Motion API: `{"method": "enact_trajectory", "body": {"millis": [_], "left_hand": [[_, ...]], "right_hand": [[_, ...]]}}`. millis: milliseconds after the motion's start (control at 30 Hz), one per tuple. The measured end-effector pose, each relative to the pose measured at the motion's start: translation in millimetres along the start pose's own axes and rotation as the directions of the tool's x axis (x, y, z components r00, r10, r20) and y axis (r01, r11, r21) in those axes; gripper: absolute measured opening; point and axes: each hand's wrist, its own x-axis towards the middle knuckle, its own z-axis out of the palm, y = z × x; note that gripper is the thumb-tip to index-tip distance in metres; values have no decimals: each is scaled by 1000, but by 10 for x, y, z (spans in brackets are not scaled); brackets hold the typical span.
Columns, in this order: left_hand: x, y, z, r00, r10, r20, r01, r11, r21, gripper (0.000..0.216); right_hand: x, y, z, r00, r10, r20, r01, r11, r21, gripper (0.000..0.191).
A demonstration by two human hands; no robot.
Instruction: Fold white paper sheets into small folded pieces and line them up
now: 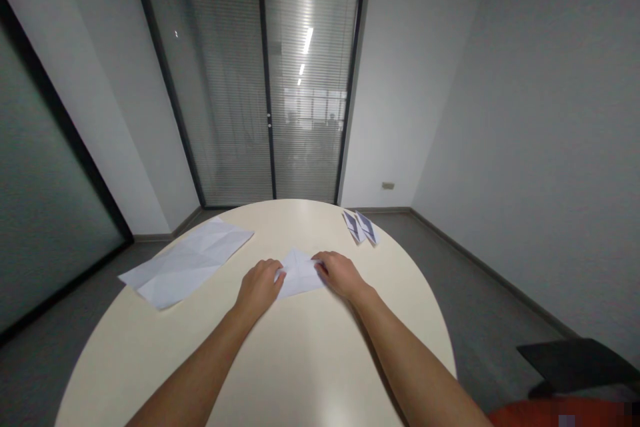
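A partly folded sheet of white paper (301,275) lies on the table between my hands, its top coming to a point. My left hand (261,283) is closed on its left edge, thumb and fingers pinching the paper. On the opposite edge my right hand (340,273) grips the paper in the same way, fingers bent over it. Both hands rest low at the tabletop, and they hide the paper's side corners. Beyond my right hand lie two small folded paper pieces (361,228), side by side.
A larger creased paper sheet (193,260) lies at the left, overhanging the edge of the round cream table (295,360). Past the table stand glass doors with blinds (225,100). At the lower right there is a black chair part (580,361).
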Motion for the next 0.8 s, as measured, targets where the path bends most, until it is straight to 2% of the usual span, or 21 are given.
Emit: {"method": "enact_trajectory", "body": {"millis": [167,233,333,433,533,667,800], "left_hand": [[3,9,-24,1000,0,-3,1,997,82,19],[0,25,-29,999,10,-43,-5,995,97,20],[-11,70,-3,989,102,-105,-94,993,76,32],[-32,139,37,975,220,-35,-220,975,0,41],[-65,204,49,959,278,60,-273,959,-81,41],[-111,242,40,953,299,45,-293,949,-118,37],[-130,254,61,943,327,57,-320,941,-114,41]], "right_hand": [[10,4,43,1000,-14,-26,15,1000,11,30],[12,7,58,1000,-9,-29,9,1000,12,30],[13,9,78,999,4,-33,-4,1000,11,31],[11,15,99,999,7,-40,-7,1000,14,31],[12,27,121,999,11,-52,-9,1000,26,32],[21,23,145,995,57,-76,-55,998,27,35],[38,-6,160,981,160,-110,-161,987,-5,42]]}}
